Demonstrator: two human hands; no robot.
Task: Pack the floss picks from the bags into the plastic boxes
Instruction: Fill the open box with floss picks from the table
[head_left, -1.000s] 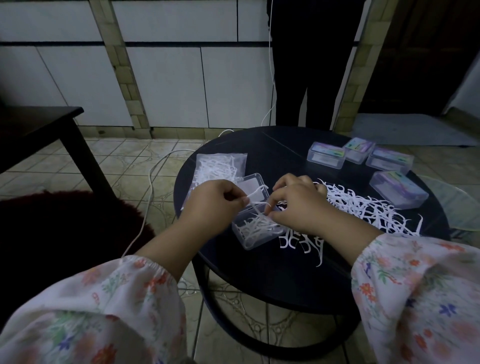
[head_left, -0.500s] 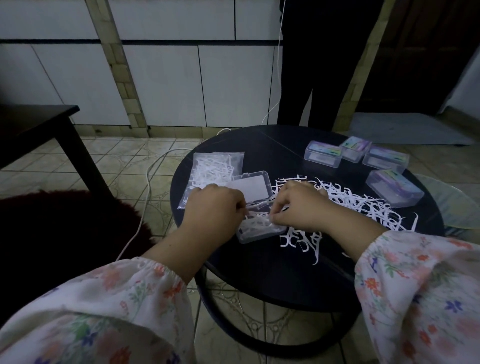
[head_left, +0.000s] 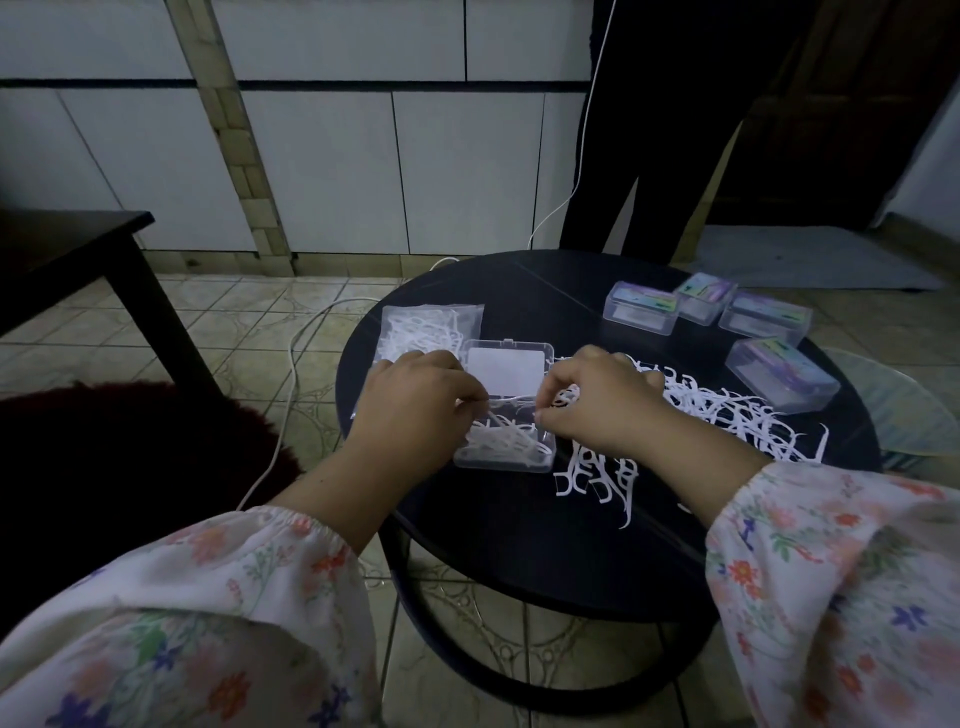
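White plastic in the fingers: the right hand (head_left: 597, 405) has its fingertips (head_left: 543, 415) pinched together on what looks like a small cluster of white plastic floss picks (head_left: 566, 397); in this dim view I cannot count them.
Left-hand fingers: the left hand (head_left: 415, 400) is curled, its fingertips (head_left: 480, 408) meeting at the near-left edge of the box, seemingly nipping the tip of a pick there; that contact is partly hidden.
Target box: the clear rectangular plastic box (head_left: 506, 441) sits between the two hands, its hinged lid (head_left: 506, 366) thrown back away from the person, white picks already lying in its tray.
Deciding relation: the tray opening lies just to the left of and below the right fingertips, so the held picks need only a short carry leftward and down; the tray's long axis runs left to right, and picks should be laid along it.
Nearer hand: both are at the box rim, the left touching or nearly so.
Loose supply: a heap of white floss picks (head_left: 727, 410) spreads right of the right hand on the round black table (head_left: 519, 545).
Sealed supply: a clear plastic bag of picks (head_left: 426, 330) lies behind the left hand.
Farther out: four closed clear boxes with coloured labels (head_left: 779, 379) stand at the far right.
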